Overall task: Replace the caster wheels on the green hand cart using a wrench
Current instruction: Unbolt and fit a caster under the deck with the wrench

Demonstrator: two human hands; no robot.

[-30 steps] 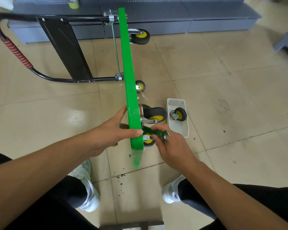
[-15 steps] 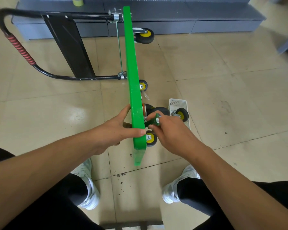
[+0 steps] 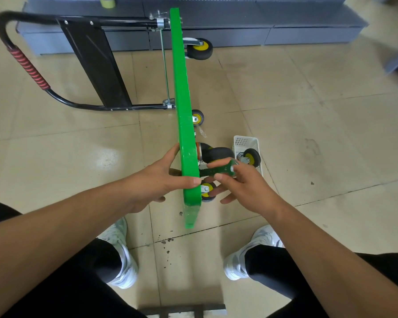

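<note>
With the left hand (image 3: 161,180) grip clasping the near edge of the stiff-looking, tippy green cart deck (image 3: 182,88), the right hand (image 3: 246,189) grip pinches the flat green wrench (image 3: 216,171).

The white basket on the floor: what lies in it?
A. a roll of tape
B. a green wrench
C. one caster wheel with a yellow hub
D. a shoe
C: a single caster wheel with a yellow hub sits in the white basket, while the green wrench is held by the right hand beside the cart.
</note>
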